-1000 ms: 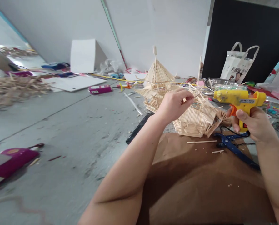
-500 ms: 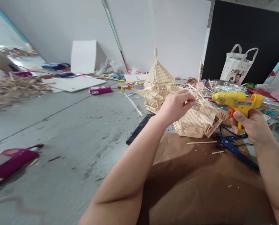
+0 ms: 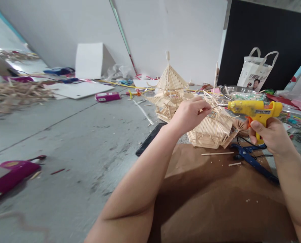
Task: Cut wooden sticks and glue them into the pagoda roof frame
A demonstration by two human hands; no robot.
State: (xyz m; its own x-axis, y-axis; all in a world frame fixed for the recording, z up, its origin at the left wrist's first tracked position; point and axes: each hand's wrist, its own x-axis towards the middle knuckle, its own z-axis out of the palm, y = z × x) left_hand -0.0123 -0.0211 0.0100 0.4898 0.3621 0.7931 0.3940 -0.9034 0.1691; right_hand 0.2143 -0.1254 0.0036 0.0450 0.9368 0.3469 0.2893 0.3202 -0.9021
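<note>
My right hand (image 3: 269, 133) is wrapped round the handle of a yellow glue gun (image 3: 248, 107), whose nozzle points left. In a pinch, my left hand (image 3: 192, 109) holds a thin wooden stick (image 3: 214, 106), its free end at or very near the nozzle tip. Below and behind that hand stands an unfinished stick pavilion (image 3: 208, 135) with a slatted roof; an upright stick (image 3: 215, 77) rises behind it. To its left is a taller stick pavilion (image 3: 169, 87) with a pointed roof, partly hidden by my left hand.
Brown paper (image 3: 216, 192) lies in front, bearing a loose stick (image 3: 217, 154) and blue-handled cutters (image 3: 256, 163). A dark phone (image 3: 150, 140) lies left of it. Purple devices (image 3: 13, 175) and a wood-strip pile (image 3: 16, 98) are left. A metal bowl (image 3: 241, 91) and white bag (image 3: 253, 72) stand back right.
The glue gun has shifted slightly left, bringing its nozzle to the stick's end. My left hand stays nearly in place, still pinching the stick.
</note>
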